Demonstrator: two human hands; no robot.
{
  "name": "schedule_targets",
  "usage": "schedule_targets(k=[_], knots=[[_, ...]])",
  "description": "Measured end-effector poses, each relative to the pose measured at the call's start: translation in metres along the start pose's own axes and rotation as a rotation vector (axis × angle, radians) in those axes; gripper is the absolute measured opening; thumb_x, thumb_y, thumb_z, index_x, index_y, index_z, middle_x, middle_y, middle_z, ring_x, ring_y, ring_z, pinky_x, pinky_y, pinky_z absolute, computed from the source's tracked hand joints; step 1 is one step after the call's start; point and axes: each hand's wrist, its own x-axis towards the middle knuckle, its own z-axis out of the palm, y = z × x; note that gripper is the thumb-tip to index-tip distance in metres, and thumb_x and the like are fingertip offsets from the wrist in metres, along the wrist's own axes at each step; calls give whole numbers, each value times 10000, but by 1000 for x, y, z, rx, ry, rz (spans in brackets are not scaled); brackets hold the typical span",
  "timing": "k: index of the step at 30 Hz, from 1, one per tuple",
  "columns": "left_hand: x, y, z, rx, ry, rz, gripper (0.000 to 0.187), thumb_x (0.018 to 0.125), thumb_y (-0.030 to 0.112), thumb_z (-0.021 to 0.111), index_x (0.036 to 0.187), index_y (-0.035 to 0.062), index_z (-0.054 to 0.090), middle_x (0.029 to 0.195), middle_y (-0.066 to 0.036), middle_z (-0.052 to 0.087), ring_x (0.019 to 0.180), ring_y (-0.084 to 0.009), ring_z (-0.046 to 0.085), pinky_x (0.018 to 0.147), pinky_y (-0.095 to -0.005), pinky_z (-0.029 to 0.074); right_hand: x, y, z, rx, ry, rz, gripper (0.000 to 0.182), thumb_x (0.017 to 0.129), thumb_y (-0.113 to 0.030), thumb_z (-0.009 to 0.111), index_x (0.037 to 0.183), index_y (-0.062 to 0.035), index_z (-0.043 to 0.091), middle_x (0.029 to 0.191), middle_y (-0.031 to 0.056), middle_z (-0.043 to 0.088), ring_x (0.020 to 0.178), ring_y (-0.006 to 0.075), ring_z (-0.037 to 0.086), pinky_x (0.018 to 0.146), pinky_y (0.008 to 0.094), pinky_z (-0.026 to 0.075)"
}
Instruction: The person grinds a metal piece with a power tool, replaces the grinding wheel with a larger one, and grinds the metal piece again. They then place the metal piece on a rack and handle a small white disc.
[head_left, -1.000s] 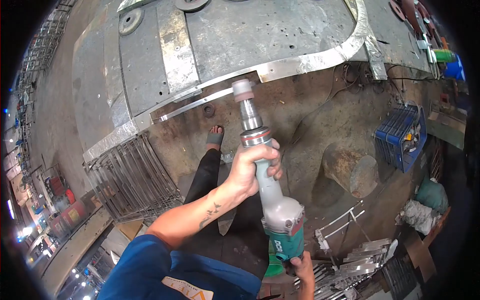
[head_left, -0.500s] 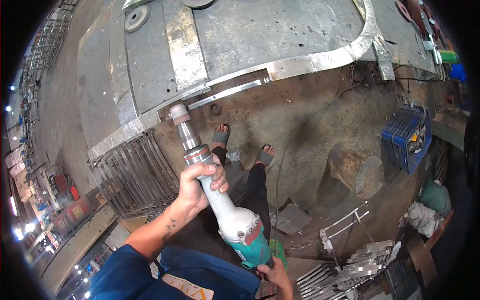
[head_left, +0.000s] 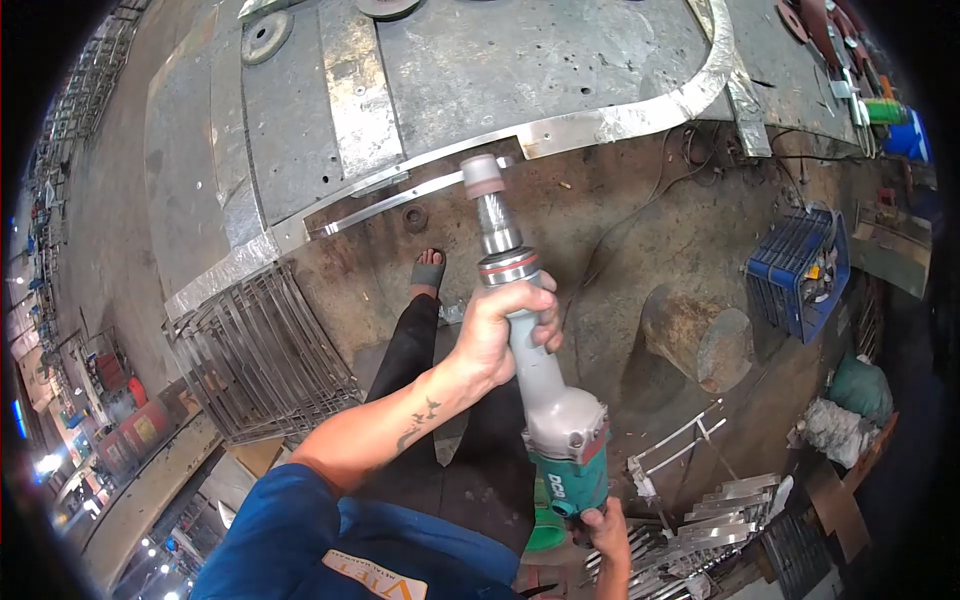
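My left hand (head_left: pixel 510 325) is wrapped round the grey neck of a long die grinder (head_left: pixel 565 415) with a green motor housing. Farther back, my right hand (head_left: pixel 602 528) grips the rear end of the tool, its fingers partly hidden behind the housing. At the front a pale, worn grinding head (head_left: pixel 482 175) points toward the workbench and overlaps a thin metal strip (head_left: pixel 400 198) along its edge. A curved, shiny metal bar (head_left: pixel 590 130) runs along the near side of the bench.
A steel-topped workbench (head_left: pixel 470 80) carries a round disc (head_left: pixel 267 38). Stacked metal frames (head_left: pixel 255 350) stand at left. A rusty cylinder (head_left: pixel 700 335), a blue crate (head_left: pixel 795 275) and metal pieces (head_left: pixel 735 515) lie at right. A cable (head_left: pixel 630 215) crosses the floor.
Both hands have carried the grinder to the right, and its head has swung along the bench edge. One foot has gone out of sight behind the arm and tool.
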Motion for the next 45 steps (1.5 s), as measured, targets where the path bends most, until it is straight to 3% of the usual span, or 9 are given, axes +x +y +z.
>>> schedule_targets(k=[3,6,12,24,27,40,42,43,45], knots=[[-24,15,-18,-31,62,-1,239,759,111,652,973,47,568,672,-60,481,527,-175,472,566,-377,437,-2,5,23,-8,-57,55,485,770,-452,798,877,-5,644,688,40,666,566,109,596,519,267,470],[-49,32,-43,-10,88,45,254,754,126,646,982,46,570,663,-57,467,516,-171,462,545,-377,435,-2,24,55,-13,-49,-2,345,803,-314,810,863,-16,646,688,19,657,573,95,580,524,262,456],[-86,56,-71,11,224,76,266,739,147,629,976,38,577,644,-49,452,491,-169,444,518,-366,432,-3,21,93,20,-200,137,281,812,-237,811,841,-15,641,676,19,645,563,91,569,515,261,445],[-20,13,-9,-30,54,-6,244,760,125,641,982,46,574,660,-62,477,524,-171,460,558,-383,436,-18,-4,16,-50,-8,190,315,775,-244,804,921,-7,655,680,-1,620,582,90,561,532,263,442],[-5,4,6,-52,19,-25,238,755,112,648,970,46,569,659,-64,491,518,-173,474,554,-382,437,-20,-18,8,-47,59,28,342,783,-297,773,893,2,648,663,30,645,548,99,560,506,269,436],[-17,12,-2,-40,71,-6,249,755,121,645,979,40,571,662,-67,476,504,-174,462,543,-385,442,-15,-12,13,-30,-2,84,394,767,-347,802,887,-4,651,671,37,652,552,104,577,507,271,447],[-17,12,-4,-37,75,-2,249,754,123,642,977,41,570,664,-69,478,500,-174,456,543,-385,443,-13,-9,16,-128,-16,44,627,738,-604,761,879,-4,646,662,44,640,519,116,582,469,272,452],[-15,11,-1,-35,86,-17,249,752,123,644,976,41,569,664,-70,480,502,-174,459,544,-384,443,-14,-10,14,-126,-18,46,627,738,-604,761,879,-4,646,662,44,640,519,116,582,469,272,452],[-6,6,6,-28,63,-31,251,749,122,649,972,42,568,666,-69,484,509,-173,465,547,-381,442,-15,-15,7,-18,5,87,413,759,-364,815,888,-7,652,671,29,648,564,106,582,517,273,447]])
